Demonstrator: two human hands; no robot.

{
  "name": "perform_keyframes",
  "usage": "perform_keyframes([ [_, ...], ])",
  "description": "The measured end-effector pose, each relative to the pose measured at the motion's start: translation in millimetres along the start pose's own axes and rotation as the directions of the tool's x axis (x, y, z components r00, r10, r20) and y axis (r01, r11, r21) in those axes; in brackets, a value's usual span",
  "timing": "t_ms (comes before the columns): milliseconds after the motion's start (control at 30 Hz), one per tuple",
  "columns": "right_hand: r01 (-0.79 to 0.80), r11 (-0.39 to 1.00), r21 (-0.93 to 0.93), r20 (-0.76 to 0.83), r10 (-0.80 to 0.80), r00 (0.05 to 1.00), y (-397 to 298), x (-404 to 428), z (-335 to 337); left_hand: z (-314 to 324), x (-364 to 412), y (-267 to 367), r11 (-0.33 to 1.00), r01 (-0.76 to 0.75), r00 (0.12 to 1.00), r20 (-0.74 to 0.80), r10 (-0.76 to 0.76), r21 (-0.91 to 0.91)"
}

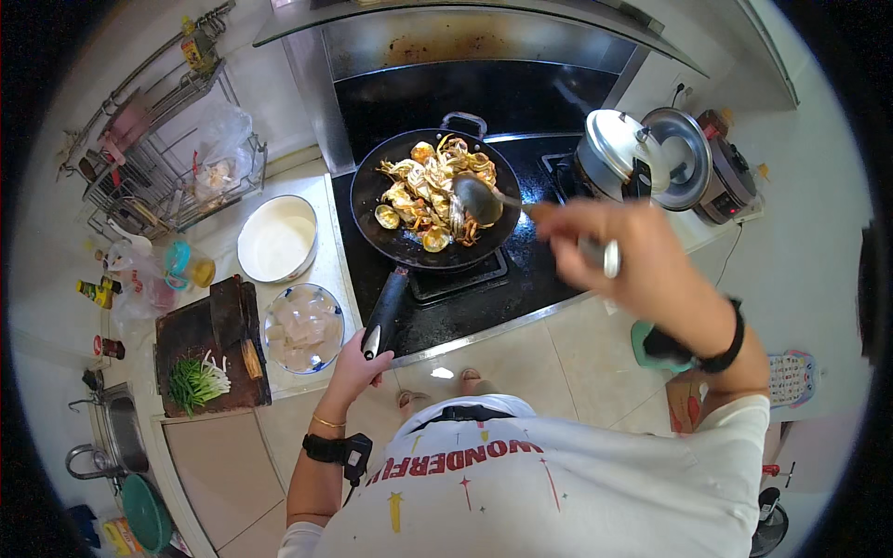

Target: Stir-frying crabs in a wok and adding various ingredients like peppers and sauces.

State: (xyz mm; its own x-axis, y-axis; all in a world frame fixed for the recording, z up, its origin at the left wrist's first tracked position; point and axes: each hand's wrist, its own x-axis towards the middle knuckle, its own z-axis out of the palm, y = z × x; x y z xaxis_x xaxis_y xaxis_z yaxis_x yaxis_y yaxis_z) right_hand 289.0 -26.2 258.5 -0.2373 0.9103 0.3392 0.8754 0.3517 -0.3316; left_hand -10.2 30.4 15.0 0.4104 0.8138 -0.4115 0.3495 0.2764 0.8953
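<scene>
My left hand (358, 366) is wrapped around the end of the black handle (388, 310) of a wok (370, 234). Cut crab pieces (429, 185), yellowish and orange, fill the middle of the wok, which sits on a black glass gas stove (356, 300). Blurred, my right hand (607, 240) grips a ladle by its handle, to the right of the wok. The metal bowl of that ladle (477, 198) rests over the right side of the crab; whether it touches the wok's bottom is hidden.
A pressure cooker (614, 153) stands right of the wok, near a metal basin (698, 167). On the left counter are a white bowl (277, 238), a plate of pale translucent pieces (304, 328), and a cutting board (178, 328) with a cleaver (230, 314) and chopped scallions (199, 382).
</scene>
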Motion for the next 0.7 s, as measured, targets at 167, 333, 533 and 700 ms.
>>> perform_keyframes([
  [167, -0.251, 0.961, -0.116, 0.024, 0.256, 0.967, 49, 88, -16, 5, 2, -6, 1.000, -0.005, 0.999, -0.048, 0.006, 0.012],
  [333, -0.547, 0.834, -0.066, 0.330, 0.536, 0.777, 105, 146, -18, 12, 0, 7, 0.999, -0.037, 0.997, -0.073, 0.036, -0.008],
  [533, -0.576, 0.327, 0.749, 0.401, 0.469, 0.787, 228, 54, 23, 11, -1, 11, 1.000, -0.017, 0.994, -0.104, 0.015, -0.019],
  [700, -0.495, -0.013, 0.869, 0.435, 0.500, 0.749, 209, -36, 111, 9, -3, 8, 1.000, -0.022, 0.995, -0.093, 0.023, 0.010],
])
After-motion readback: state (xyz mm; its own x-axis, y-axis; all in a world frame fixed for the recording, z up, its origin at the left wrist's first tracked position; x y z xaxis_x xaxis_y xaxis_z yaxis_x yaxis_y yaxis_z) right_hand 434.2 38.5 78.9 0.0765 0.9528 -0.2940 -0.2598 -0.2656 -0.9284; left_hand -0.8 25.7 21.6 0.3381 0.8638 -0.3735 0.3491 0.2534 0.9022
